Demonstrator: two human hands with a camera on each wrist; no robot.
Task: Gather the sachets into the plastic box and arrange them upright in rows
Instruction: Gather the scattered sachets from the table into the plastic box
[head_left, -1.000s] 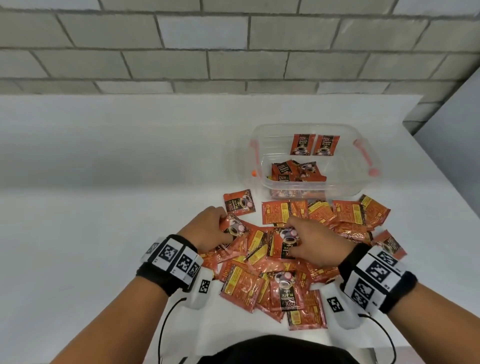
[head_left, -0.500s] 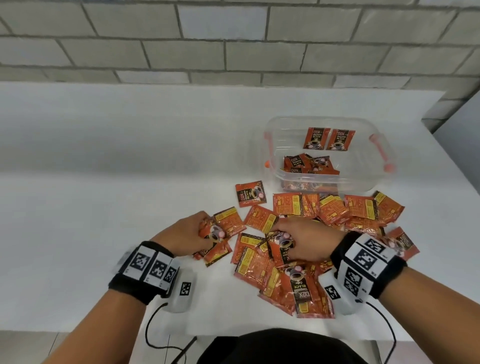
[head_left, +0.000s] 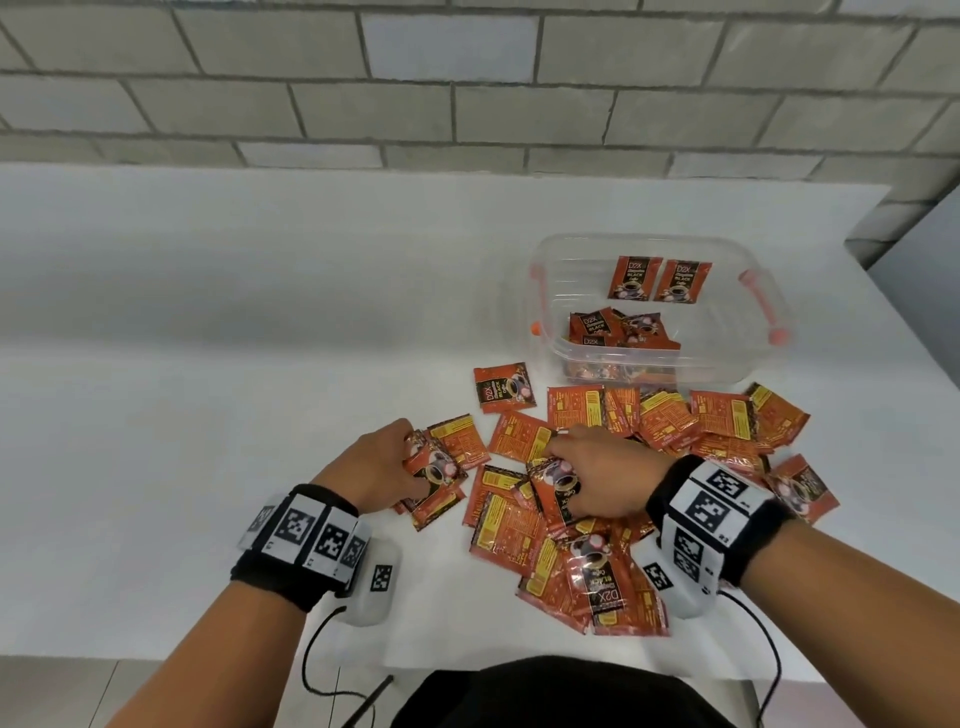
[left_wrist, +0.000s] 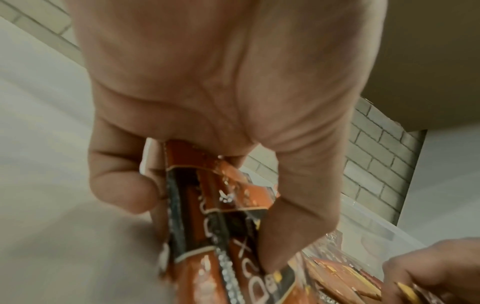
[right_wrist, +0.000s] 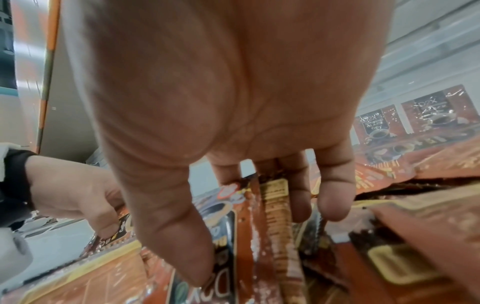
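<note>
Left hand: your left hand (head_left: 382, 467) grips a small bundle of sachets (head_left: 434, 470), edges bunched so they go in together.
Right hand: your right hand (head_left: 605, 475) pinches a second sachet bundle (head_left: 558, 486) off the heap.
Loose sachets: the pile (head_left: 649, 421) lies near the desk (head_left: 208, 415) front edge.
Plastic box: the plastic box (head_left: 769, 358) sits just behind the pile, two sachets upright against its far wall.

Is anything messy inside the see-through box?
Yes. In the clear plastic box, two orange coffee sachets stand neatly against the far wall, but a small heap of sachets near the front lies tumbled, not in a row.
</note>
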